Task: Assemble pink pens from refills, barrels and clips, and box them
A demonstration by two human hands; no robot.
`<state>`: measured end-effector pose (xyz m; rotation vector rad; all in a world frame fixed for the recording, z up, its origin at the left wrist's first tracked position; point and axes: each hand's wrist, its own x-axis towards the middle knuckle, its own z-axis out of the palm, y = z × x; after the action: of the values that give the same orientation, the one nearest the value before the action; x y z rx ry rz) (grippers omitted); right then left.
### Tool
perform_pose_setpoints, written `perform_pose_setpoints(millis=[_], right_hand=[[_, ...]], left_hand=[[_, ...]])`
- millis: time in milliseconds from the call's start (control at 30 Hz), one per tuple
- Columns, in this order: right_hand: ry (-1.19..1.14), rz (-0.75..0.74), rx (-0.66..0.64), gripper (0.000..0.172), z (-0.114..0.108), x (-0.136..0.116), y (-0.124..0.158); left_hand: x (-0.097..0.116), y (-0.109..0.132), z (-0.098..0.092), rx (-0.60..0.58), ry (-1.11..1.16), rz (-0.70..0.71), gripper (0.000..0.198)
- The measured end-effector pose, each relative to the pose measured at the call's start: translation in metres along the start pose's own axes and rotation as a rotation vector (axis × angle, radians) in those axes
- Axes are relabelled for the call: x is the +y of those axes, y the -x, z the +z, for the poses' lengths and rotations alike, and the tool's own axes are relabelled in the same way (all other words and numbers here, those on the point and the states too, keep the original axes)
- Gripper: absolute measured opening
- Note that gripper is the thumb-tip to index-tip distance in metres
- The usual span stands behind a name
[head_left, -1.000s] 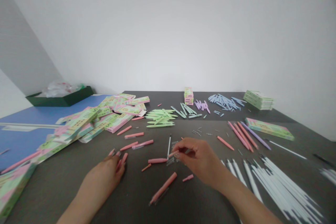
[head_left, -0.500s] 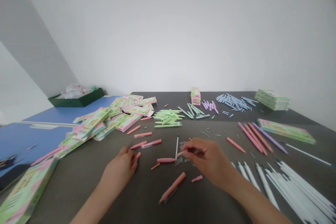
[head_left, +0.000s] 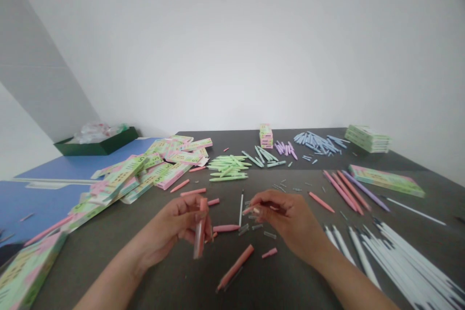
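My left hand (head_left: 183, 223) pinches a pink pen barrel (head_left: 199, 232) with a clear part at its lower end, held upright above the table. My right hand (head_left: 281, 210) is closed on a small pink pen part (head_left: 249, 210); the fingers cover some of it. Between the hands lie a white refill (head_left: 241, 207), a pink barrel (head_left: 225, 228) and several small clear plastic pieces (head_left: 269, 235). Nearer to me rest another pink barrel (head_left: 236, 267) with a clear piece along it and a short pink piece (head_left: 269, 253).
Left are piled pen boxes (head_left: 123, 177) and a green tray (head_left: 98, 147) of plastic bags. Green pens (head_left: 228, 167), purple parts (head_left: 286, 148) and blue parts (head_left: 317, 141) lie behind. White refills (head_left: 399, 256) fan out at right, near pink pens (head_left: 343, 191) and a flat box (head_left: 387, 180).
My left hand has picked up a pink barrel from the table and turned it upright, moving right. The right hand stays nearly in place with its small pink part. The view has shifted slightly.
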<state>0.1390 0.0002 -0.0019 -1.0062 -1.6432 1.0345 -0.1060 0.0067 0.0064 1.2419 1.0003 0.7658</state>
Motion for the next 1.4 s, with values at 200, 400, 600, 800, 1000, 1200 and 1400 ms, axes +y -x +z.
perform_pose_setpoints(millis=[200,400,600,800,1000,1200,1400], right_hand=[[-0.156,-0.028,0.098,0.01,-0.012,-0.012,0.002],[0.033,-0.144,0.125,0.016,-0.017,-0.018,0.002],[-0.242,-0.03,0.182,0.013,-0.013,-0.012,-0.002],[-0.109,0.033,0.145,0.003,-0.003,-0.009,0.0],[-0.118,0.011,0.095,0.005,0.005,0.0,0.0],[-0.144,-0.079,0.033,0.015,0.007,0.001,0.0],[-0.005,-0.138,-0.07,0.026,0.002,-0.006,0.001]], left_hand=[[-0.009,-0.032,0.041,-0.283,0.119,0.017,0.014],[-0.011,-0.052,0.047,-0.36,0.205,0.004,0.018],[-0.022,-0.058,0.039,-0.377,0.212,0.007,0.019],[-0.024,-0.055,0.038,-0.351,0.2,0.002,0.019],[-0.024,-0.051,0.047,-0.297,0.232,-0.047,0.022],[-0.026,-0.048,0.051,-0.236,0.271,0.037,0.02],[-0.026,-0.047,0.047,-0.163,0.286,0.13,0.018]])
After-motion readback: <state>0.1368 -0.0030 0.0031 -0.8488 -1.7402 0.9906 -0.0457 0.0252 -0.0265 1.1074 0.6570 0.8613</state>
